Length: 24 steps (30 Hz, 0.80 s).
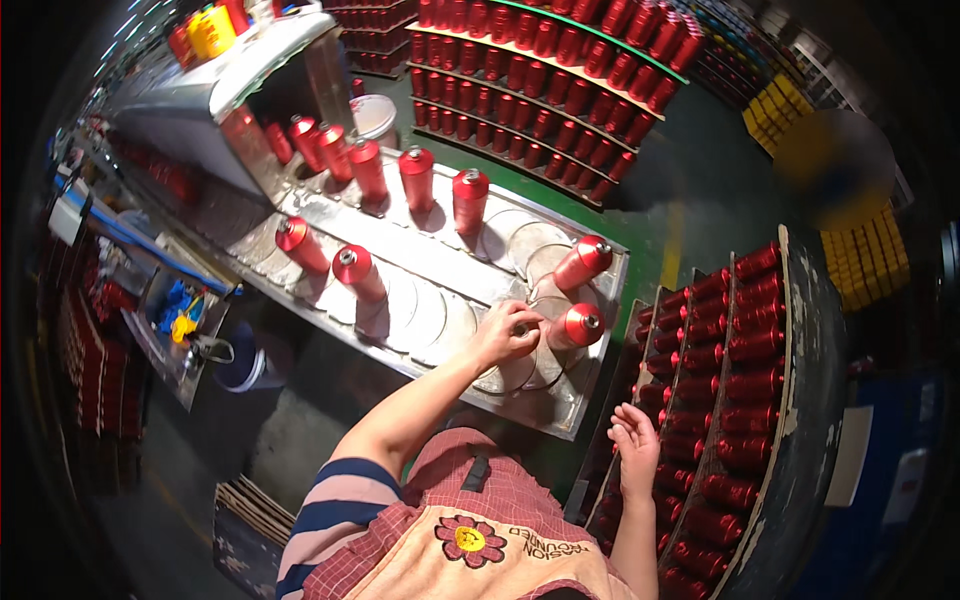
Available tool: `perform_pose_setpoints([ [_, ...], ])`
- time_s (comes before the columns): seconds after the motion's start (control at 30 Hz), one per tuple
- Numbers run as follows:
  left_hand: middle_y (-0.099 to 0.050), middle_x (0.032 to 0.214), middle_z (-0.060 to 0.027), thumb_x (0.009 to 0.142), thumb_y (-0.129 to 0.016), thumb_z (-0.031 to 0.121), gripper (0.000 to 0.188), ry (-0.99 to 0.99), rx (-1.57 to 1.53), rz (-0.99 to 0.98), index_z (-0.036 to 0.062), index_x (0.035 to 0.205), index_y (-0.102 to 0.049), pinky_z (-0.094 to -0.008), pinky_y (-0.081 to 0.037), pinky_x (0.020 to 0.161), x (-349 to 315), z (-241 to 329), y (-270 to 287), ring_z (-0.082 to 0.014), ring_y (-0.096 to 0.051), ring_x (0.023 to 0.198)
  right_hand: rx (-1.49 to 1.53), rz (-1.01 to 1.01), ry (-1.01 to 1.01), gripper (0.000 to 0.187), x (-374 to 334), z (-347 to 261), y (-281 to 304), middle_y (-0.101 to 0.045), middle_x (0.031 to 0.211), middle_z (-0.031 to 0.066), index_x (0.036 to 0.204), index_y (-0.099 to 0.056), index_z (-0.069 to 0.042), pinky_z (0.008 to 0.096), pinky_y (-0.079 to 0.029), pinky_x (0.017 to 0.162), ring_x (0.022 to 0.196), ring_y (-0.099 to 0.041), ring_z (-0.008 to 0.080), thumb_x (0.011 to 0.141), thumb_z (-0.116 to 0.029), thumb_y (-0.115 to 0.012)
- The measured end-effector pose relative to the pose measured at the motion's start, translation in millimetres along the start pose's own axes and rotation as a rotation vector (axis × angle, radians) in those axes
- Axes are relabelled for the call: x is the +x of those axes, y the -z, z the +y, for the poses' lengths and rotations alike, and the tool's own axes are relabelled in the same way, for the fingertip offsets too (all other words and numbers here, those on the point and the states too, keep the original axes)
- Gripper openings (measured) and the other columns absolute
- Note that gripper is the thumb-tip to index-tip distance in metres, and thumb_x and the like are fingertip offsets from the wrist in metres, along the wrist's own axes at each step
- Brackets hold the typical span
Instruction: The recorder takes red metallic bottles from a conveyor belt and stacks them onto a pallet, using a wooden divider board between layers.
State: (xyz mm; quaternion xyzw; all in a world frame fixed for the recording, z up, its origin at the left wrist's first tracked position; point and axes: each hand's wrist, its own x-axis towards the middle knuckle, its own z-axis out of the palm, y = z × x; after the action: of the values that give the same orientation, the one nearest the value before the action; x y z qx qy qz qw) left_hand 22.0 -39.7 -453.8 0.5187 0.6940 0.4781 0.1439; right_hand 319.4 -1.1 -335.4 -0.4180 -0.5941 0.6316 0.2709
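Red metal bottles with short silvery necks stand on a pale conveyor of round, overlapping plates. My left hand is over the conveyor's near end with its fingers curled inward; whatever they may hold is hidden. Just right of its fingertips is a red bottle, tilted, and a second red bottle leans a little farther off. My right hand hangs in the air between the conveyor and the rack at right, fingers apart and nothing in it. Farther along the belt, a red bottle stands on the near row.
A metal tunnel housing covers the conveyor's far left. At right, close to my right arm, a rack holds many red bottles. More bottles fill a shelved rack behind. Buckets and a tool bench flank the line.
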Motion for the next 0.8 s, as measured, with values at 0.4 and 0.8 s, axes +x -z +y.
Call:
perform_pose_setpoints([
  [0.4, -0.052, 0.123, -0.0094, 0.085, -0.054, 0.028, 0.049, -0.147, -0.302, 0.03, 0.0022, 0.126, -0.048, -0.0315, -0.04, 0.093, 14.5, 24.0, 13.4, -0.0199, -0.049, 0.112, 0.047, 0.329, 0.15, 0.031, -99.3, -35.3, 68.0, -0.061, 0.108, 0.0088, 0.12, -0.053, -0.001, 0.0266, -0.047, 0.087, 0.1, -0.059, 0.0134, 0.089, -0.006, -0.058],
  [0.8, -0.051, 0.123, -0.009, 0.095, -0.04, 0.025, 0.041, -1.095, -1.227, -0.862, 0.0046, 0.13, -0.045, -0.0318, -0.042, 0.084, 62.5, 443.9, -61.4, -0.0202, -0.049, 0.104, -0.119, 0.856, 0.295, 0.021, -269.2, -23.1, 98.7, -0.064, 0.099, 0.0054, 0.112, -0.058, -0.003, 0.0277, -0.05, 0.081, 0.095, -0.062, 0.0127, 0.091, -0.01, -0.055],
])
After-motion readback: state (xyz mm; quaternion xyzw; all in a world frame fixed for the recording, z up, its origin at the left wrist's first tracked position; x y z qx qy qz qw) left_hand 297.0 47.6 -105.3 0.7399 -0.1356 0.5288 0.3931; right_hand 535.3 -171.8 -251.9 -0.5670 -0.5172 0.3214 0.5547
